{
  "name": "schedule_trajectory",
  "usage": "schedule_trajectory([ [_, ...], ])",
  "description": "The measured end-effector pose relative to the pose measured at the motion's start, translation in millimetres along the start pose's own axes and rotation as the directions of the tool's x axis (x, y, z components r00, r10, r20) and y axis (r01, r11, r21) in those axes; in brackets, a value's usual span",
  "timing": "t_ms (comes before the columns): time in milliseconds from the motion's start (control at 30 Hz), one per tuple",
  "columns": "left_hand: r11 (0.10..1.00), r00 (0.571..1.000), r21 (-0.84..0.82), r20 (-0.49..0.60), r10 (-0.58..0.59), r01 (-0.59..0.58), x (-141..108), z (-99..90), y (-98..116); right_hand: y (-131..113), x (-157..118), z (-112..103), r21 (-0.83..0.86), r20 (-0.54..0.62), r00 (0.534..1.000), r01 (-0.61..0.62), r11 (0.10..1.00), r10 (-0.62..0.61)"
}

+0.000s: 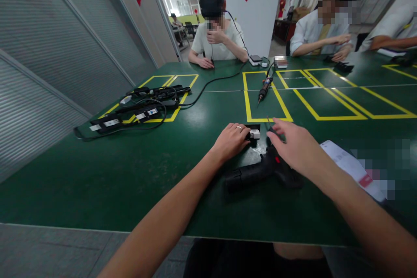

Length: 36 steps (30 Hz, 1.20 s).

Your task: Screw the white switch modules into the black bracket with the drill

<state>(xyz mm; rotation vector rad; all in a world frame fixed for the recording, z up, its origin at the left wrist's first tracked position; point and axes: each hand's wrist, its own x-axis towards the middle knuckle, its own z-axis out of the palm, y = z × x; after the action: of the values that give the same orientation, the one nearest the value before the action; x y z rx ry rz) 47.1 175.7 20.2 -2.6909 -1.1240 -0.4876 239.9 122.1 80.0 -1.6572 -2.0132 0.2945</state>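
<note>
My left hand [230, 141], with a ring on one finger, is closed over a small black-and-white block [254, 134] on the green table. Its fingers hide part of the block, and I cannot make out what kind of thing it is. A black cordless drill [254, 174] with a red mark lies on its side in front of me. Over the drill's front end is my right hand [298, 145], thumb and forefinger apart. A thin bit [268, 122] points away from me beside those fingertips; whether they touch it I cannot tell.
Black power strips and cables [150, 106] lie at the left. A soldering-iron-like tool [265, 89] rests inside a yellow taped frame. At the right is a white printed sheet or packet [352, 167]. Across the table sit a person in a headset [216, 37] and other people.
</note>
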Motion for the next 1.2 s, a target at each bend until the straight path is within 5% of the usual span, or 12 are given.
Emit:
schedule_trajectory([
  [133, 1.0, 1.0, 0.001, 0.005, -0.007, 0.007, -0.8, 0.3, -1.3, 23.7, 48.3, 40.2, -0.135, 0.157, 0.952, 0.286, 0.949, -0.264],
  [300, 0.999, 0.999, -0.004, 0.004, -0.04, 0.04, -0.6, 3.6, -2.8, 32.7, 50.4, 66.8, -0.137, 0.194, 0.936, 0.321, 0.937, -0.293],
  [933, 0.983, 0.998, -0.173, -0.009, -0.066, 0.064, 1.5, 11.1, -2.0, 28.4, 37.1, 60.4, -0.263, 0.141, 0.964, 0.257, 0.93, -0.227],
  [1200, 0.947, 0.98, -0.261, -0.014, -0.196, 0.186, -1.0, 3.9, -12.7, 31.6, 38.1, 61.5, -0.222, 0.137, 0.962, 0.262, 0.939, -0.236],
])
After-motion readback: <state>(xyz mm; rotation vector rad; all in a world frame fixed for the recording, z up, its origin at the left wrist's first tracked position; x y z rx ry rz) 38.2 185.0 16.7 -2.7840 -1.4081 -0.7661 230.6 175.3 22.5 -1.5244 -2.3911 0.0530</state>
